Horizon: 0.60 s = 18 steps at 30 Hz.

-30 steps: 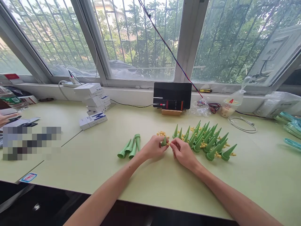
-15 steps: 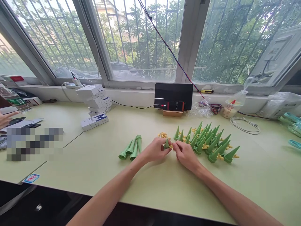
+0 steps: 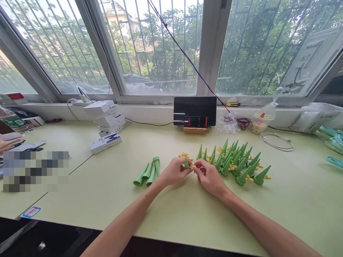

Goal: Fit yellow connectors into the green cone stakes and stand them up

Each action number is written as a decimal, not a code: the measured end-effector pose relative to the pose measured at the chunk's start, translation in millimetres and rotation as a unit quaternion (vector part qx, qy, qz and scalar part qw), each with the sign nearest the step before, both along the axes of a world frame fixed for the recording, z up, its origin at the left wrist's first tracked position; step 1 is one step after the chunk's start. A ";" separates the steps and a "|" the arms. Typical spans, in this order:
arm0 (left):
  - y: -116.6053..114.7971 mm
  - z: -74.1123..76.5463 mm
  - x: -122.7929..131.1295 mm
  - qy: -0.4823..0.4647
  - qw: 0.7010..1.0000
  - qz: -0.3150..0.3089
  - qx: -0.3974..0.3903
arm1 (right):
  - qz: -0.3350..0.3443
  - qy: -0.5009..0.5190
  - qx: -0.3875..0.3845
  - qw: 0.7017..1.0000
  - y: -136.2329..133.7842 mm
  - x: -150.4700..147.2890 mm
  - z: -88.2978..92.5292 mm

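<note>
My left hand (image 3: 177,172) is closed around a green plastic watering spike (image 3: 187,163), its tip pointing up between the fingers. A small yellow valve (image 3: 191,166) sticks out from the spike's side toward my right hand (image 3: 209,175), whose thumb and index finger pinch at it. The fingers partly hide the joint between them. Just behind my left hand lies a small heap of loose yellow valves (image 3: 183,155). Several green spikes without valves (image 3: 146,173) lie to the left. To the right, many spikes with yellow valves (image 3: 235,160) stand in a close group.
A black screen with a phone (image 3: 197,121) stands against the sill. White boxes (image 3: 105,142) are stacked back left. At the right are a bagged cup (image 3: 259,121) and a coiled white cable (image 3: 276,141). Another person's hand (image 3: 9,142) shows at the far left.
The view has shifted slightly. My left hand keeps hold of the spike, while the fingers of my right hand have turned a little at the yellow valve.
</note>
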<state>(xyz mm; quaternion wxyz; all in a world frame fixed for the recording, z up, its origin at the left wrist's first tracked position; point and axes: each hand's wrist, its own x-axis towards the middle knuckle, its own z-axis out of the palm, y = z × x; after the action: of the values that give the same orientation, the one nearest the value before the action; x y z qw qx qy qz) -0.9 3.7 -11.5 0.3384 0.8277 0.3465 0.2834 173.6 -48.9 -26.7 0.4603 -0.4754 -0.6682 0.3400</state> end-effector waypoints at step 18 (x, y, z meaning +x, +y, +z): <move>-2.2 0.1 3.1 -0.020 0.999 0.017 0.029 | -0.014 -0.028 -0.010 0.999 2.0 1.7 -3.6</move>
<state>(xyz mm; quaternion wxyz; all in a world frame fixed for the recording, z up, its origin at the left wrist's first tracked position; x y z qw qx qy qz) 2.2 1.5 -11.4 0.3165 0.8253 0.3451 0.3155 175.3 -46.9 -30.3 0.4410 -0.4988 -0.6709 0.3266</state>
